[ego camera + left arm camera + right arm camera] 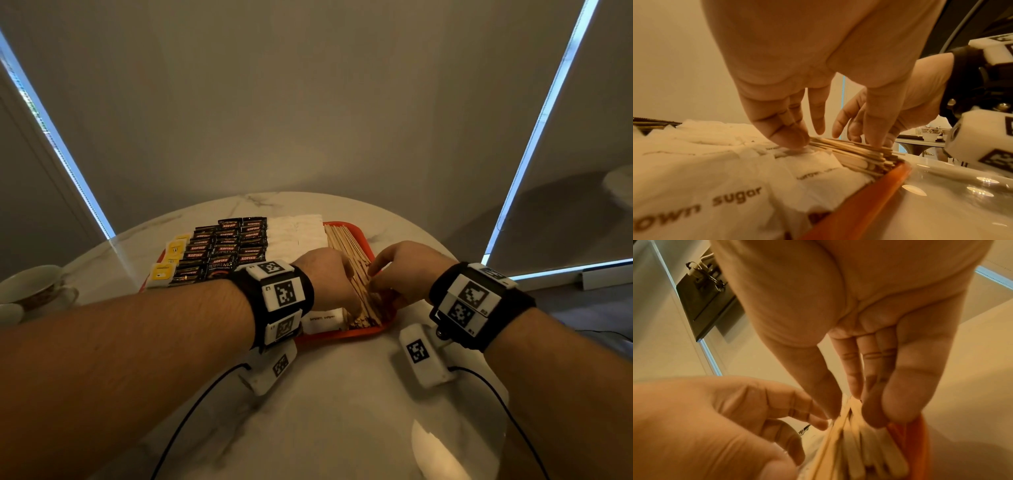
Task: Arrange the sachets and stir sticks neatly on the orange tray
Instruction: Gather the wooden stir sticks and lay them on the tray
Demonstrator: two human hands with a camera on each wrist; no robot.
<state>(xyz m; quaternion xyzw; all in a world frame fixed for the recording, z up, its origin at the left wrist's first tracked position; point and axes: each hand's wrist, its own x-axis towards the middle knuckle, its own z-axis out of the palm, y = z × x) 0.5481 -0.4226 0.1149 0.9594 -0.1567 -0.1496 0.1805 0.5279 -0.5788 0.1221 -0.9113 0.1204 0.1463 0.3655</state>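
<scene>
on the round white marble worktop (342, 394) sits a flat orange plastic tray (342, 333), and both hands work at its right side. a bundle of thin pale wooden stir sticks (346, 245) lies lengthwise along the tray's right edge. the left hand (325, 277) comes down on the left flank of the bundle, its straight fingertips (795, 138) touching the sticks where they meet the white paper brown-sugar sachets (735, 194). the right hand (404, 270) presses from the other flank, fingers (890, 386) straight and close together against the sticks, thumb alongside; neither hand is curled round anything. left of the white sachets, black kopiko coffee sachets (226, 250) lie in overlapping rows, then small yellow sachets (174, 248) at the tray's left edge. a white patterned teacup (37, 287) stands on the worktop, well apart to the left.
</scene>
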